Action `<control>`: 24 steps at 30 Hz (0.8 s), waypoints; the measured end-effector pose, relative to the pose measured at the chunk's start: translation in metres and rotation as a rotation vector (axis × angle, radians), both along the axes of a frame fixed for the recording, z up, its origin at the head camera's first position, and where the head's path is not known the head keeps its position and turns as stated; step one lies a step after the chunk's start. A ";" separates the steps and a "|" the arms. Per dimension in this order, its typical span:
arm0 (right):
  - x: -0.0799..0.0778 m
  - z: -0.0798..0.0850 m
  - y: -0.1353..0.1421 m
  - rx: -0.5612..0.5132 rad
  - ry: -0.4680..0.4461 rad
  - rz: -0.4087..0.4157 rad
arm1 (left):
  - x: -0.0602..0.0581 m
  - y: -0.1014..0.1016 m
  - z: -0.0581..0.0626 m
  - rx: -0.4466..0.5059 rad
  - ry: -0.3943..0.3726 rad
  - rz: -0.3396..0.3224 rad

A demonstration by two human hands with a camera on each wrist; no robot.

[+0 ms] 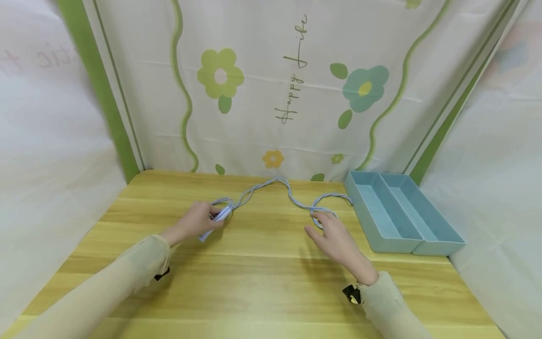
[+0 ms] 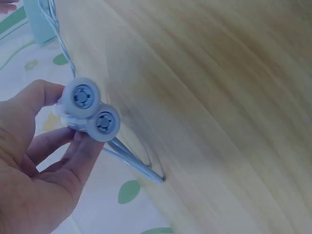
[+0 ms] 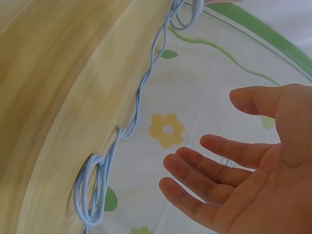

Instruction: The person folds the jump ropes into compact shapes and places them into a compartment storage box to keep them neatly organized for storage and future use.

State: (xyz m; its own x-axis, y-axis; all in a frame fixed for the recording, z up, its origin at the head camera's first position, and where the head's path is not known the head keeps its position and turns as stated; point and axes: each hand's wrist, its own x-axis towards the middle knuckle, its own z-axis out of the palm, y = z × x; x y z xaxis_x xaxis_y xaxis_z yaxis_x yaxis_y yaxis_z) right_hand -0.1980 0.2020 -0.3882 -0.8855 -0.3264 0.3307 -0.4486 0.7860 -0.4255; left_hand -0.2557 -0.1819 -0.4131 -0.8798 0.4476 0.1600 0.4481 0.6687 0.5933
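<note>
My left hand (image 1: pixel 195 222) grips the two pale blue handles of a jump rope (image 2: pixel 105 123) side by side, tilted over the left middle of the table. In the left wrist view their round end caps face the camera, with thumb and fingers curled about them. From the handles the twisted blue cord (image 1: pixel 278 179) runs across the table towards the right, ending in a loose coil beside the boxes. My right hand (image 1: pixel 338 241) hovers by that coil, fingers spread and holding nothing. The right wrist view shows its palm apart from the coiled cord (image 3: pixel 84 192).
Two joined blue open boxes (image 1: pixel 394 246) stand at the right end of the wooden table (image 1: pixel 262 282), close to the cord's end. A flower-printed white curtain (image 1: pixel 254 127) hangs along the back edge, and white cloth closes both sides.
</note>
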 end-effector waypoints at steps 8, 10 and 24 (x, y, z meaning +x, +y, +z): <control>-0.007 0.000 -0.012 0.000 -0.008 0.021 | 0.004 0.000 -0.001 0.142 -0.153 0.036; -0.009 -0.002 -0.013 0.013 -0.023 0.029 | 0.006 0.000 -0.002 0.211 -0.230 0.047; -0.019 0.000 -0.030 0.033 -0.077 0.040 | 0.014 0.018 0.010 0.232 -0.171 0.078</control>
State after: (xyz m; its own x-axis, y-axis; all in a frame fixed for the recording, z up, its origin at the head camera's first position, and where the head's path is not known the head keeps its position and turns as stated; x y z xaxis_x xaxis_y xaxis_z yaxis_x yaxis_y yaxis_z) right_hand -0.2174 0.1724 -0.3879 -0.8940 -0.3712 0.2509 -0.4467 0.7822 -0.4343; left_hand -0.2413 -0.1639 -0.4028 -0.9333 0.3461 0.0961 0.2805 0.5352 0.7968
